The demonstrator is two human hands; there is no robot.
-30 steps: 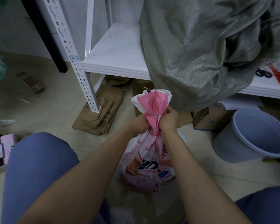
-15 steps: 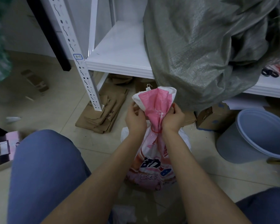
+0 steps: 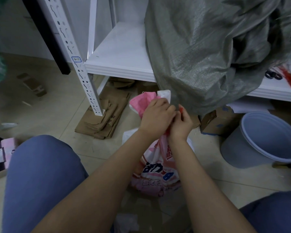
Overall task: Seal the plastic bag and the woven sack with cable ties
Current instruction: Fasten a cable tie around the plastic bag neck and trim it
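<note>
A pink and white printed plastic bag [image 3: 156,172] stands on the floor between my knees, its neck gathered upward. My left hand [image 3: 155,117] wraps around the bunched neck, and the pink top of the bag sticks out above it. My right hand [image 3: 181,123] pinches a thin red cable tie [image 3: 181,109] beside the neck, fingers closed on it. The tie's loop around the neck is hidden by my hands. A large grey-green woven sack [image 3: 208,52] slumps on the white shelf [image 3: 123,64] just behind, its mouth open at the right.
A grey plastic bucket [image 3: 265,140] stands on the floor at the right beside a small cardboard box [image 3: 213,121]. Flattened brown cardboard [image 3: 104,118] lies under the shelf by the perforated white upright [image 3: 84,76]. Red ties and black rings [image 3: 272,75] lie on the shelf's right end.
My left hand has moved over the top of the bag's neck and closed on it. My right hand has shifted right and now pulls the red tie's end outward.
</note>
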